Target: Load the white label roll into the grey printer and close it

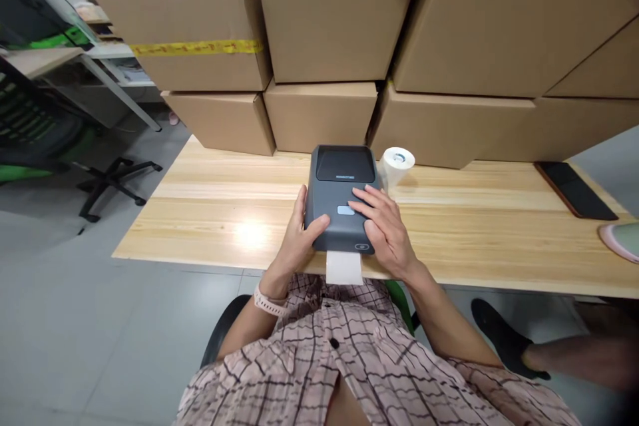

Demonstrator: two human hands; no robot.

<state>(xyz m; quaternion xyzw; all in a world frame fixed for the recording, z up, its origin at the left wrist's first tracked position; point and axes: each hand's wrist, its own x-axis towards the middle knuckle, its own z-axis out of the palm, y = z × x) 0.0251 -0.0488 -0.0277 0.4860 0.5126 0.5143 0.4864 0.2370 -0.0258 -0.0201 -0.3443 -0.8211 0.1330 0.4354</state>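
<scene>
A dark grey label printer stands near the table's front edge, with a dark window in its lid and a pale button on top. Out of its front hangs a blank white label. My left hand holds the printer's left side, thumb over the top edge and fingers along the wall. Across the right part of the top lies my right hand, its fingers stretched out and one fingertip beside the button. Just behind that hand, a white roll of labels stands upright by the printer's back right corner.
Stacked cardboard boxes line the back of the wooden table. A phone and part of a pink-rimmed object lie at the right. Another person's leg shows at lower right. An office chair stands left.
</scene>
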